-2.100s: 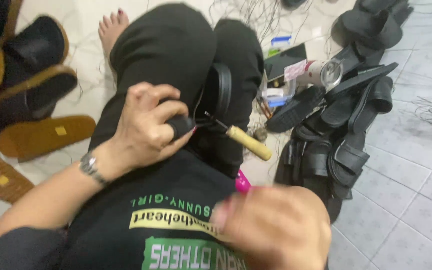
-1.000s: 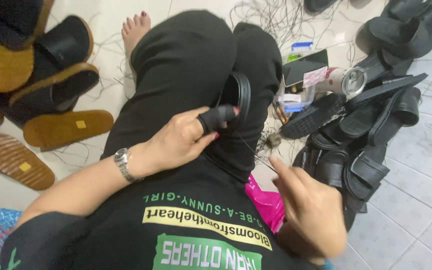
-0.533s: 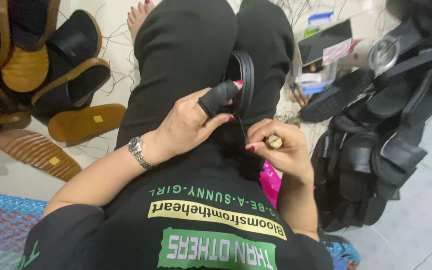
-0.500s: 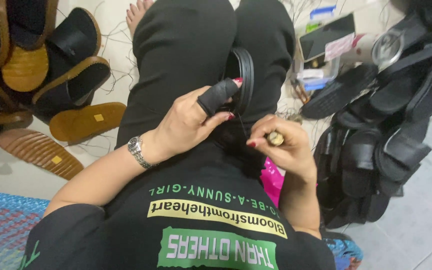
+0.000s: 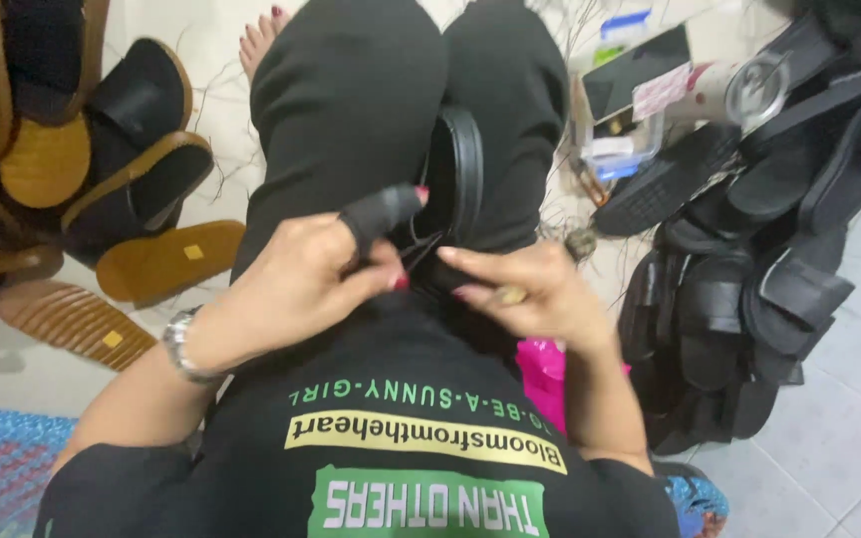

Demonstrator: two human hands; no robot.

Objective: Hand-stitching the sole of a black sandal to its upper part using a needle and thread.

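Tiled floor [image 5: 849, 438], seated person, work on lap.
- L hand [image 5: 296, 289]: pinching black sandal [image 5: 455, 184] strap; forefinger in black sleeve.
- R hand [image 5: 535, 294]: narrow, fingertips on same strap; tool hidden.
- Status: strap fixing seemingly mid-way.
- Beyond: black sandal pile [image 5: 749, 269] right, tan soles [image 5: 166, 261] left.

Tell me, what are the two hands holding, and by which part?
Both hands, left hand and right hand, pinch the near end of a black sandal wedged between the knees; the exact part under the fingers is hidden.
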